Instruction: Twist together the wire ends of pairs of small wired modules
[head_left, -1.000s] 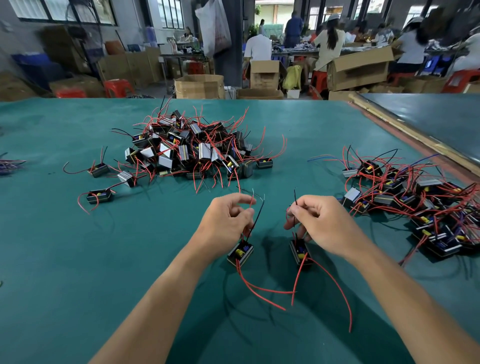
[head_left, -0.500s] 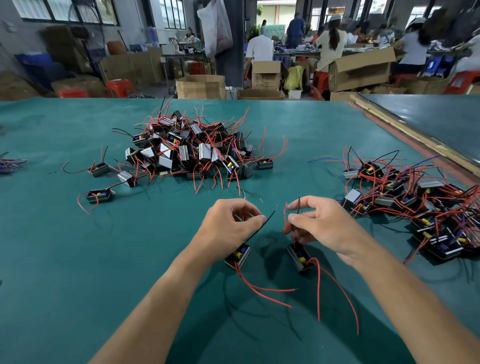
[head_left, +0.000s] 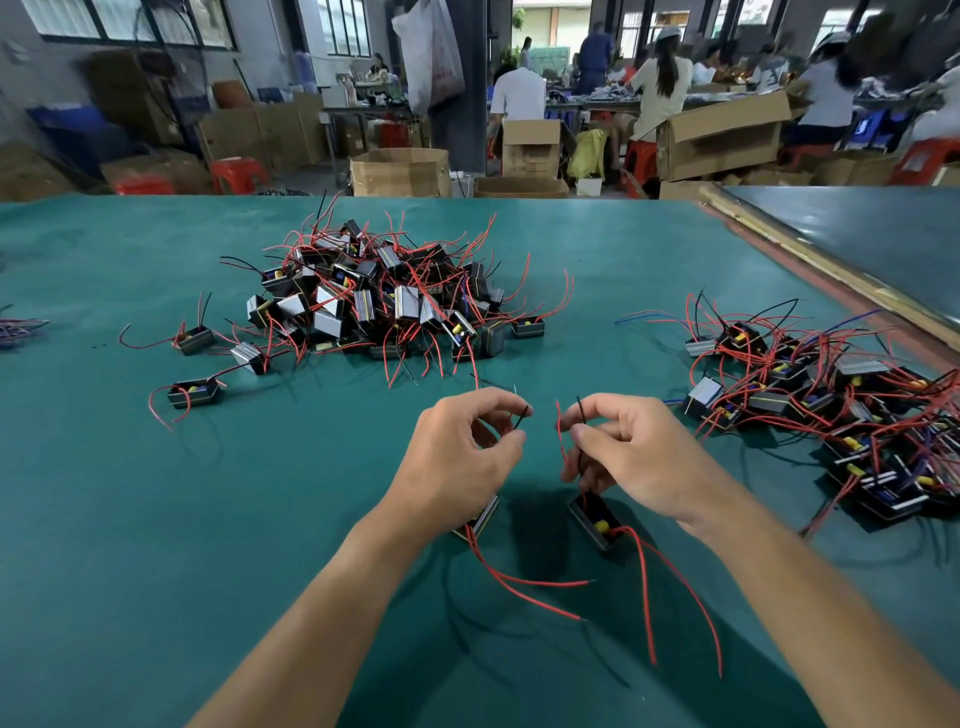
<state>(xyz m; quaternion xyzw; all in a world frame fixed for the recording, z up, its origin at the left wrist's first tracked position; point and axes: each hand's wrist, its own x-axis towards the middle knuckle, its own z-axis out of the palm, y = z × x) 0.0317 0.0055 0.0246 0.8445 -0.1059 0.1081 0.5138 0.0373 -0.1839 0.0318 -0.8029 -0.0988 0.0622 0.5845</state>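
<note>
Both hands are close together over the middle of the green table. The left hand has its fingers curled, with thumb and forefinger pinching the upper end of a thin black wire. Under its palm sits a small black module, mostly hidden. The right hand also has curled fingers and pinches a second black wire, with a short red wire standing just beside it. Below that hand a second module lies tilted, a yellow part showing inside. Whether the two modules rest on the table or hang just above it, I cannot tell. The two pinched wire ends are near each other but apart. Long red leads from both modules trail across the table toward the person.

Beyond the hands lies a big heap of modules bristling with red and black wires, with a few loose modules to its left. A second, flatter heap spreads at the right. Cardboard boxes stand past the table's far edge.
</note>
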